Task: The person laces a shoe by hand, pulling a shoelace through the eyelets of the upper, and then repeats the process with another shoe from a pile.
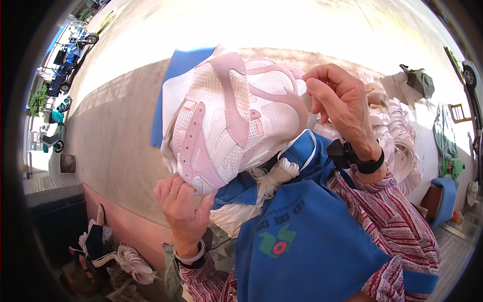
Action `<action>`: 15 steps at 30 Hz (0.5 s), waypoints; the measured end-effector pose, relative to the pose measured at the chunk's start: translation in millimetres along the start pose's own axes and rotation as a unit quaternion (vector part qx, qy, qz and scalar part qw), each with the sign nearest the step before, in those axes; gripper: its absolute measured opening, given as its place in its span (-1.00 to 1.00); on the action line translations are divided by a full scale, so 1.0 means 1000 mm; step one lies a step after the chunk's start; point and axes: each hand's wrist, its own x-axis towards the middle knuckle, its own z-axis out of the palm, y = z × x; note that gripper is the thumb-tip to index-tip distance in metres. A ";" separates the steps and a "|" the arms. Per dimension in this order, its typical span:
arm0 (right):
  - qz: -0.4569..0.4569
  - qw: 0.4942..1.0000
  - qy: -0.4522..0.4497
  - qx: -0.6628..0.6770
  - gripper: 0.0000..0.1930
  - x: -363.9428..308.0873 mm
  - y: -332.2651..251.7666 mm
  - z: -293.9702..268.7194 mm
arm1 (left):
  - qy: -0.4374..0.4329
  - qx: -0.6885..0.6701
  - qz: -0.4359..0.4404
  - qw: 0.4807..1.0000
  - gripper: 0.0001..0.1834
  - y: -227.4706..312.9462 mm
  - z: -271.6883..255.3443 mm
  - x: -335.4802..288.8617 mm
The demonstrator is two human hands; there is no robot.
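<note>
Several pink-and-white shoe uppers (229, 118) lie layered over my lap, with mesh panels, pink overlays and rows of lace holes. My left hand (183, 209) pinches their lower left edge between thumb and fingers. At the far right edge of the uppers, my right hand (337, 95) is closed, thumb and forefinger pressed together on the rim; the exact bit between the fingertips is hidden. A tied bundle of white shoelaces (276, 176) rests on my blue apron (307, 241), just below the uppers. A thin white cord loops beside it.
More pale pink uppers (402, 141) are heaped to my right, near a grey-green cloth (420, 83). A blue sheet (173, 75) sticks out behind the work. Low at left, another bundle of pale pieces (133, 264) lies by a pinkish ledge (126, 216). Parked vehicles stand far left.
</note>
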 end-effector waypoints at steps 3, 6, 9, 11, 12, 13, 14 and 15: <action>0.137 0.982 -0.126 -0.022 -0.64 0.002 0.024 -0.017 | -0.025 -0.040 -0.007 0.999 -0.67 -0.006 -0.006 0.004; 0.240 0.941 -0.239 -0.015 -0.53 -0.007 0.038 -0.010 | -0.034 -0.074 0.001 0.997 -0.67 -0.001 -0.015 0.015; 0.023 0.992 -0.118 0.048 -0.48 -0.019 0.047 0.008 | -0.025 -0.140 -0.043 0.989 -0.63 0.000 -0.021 0.018; 0.057 0.986 -0.120 0.097 -0.47 -0.019 0.046 0.011 | -0.008 -0.199 -0.088 0.976 -0.60 0.003 -0.024 0.015; 0.091 0.978 -0.125 0.139 -0.42 -0.017 0.044 0.012 | -0.027 -0.215 -0.132 0.967 -0.59 0.007 -0.025 0.012; 0.100 0.973 -0.128 0.167 -0.42 -0.014 0.037 0.014 | -0.046 -0.231 -0.177 0.956 -0.58 0.010 -0.026 0.010; 0.098 0.973 -0.128 0.167 -0.42 -0.008 0.030 0.016 | -0.045 -0.230 -0.176 0.956 -0.58 0.012 -0.024 0.010; 0.074 0.962 -0.114 0.237 -0.44 -0.002 0.024 0.020 | -0.037 -0.253 -0.158 0.954 -0.60 0.013 -0.023 0.010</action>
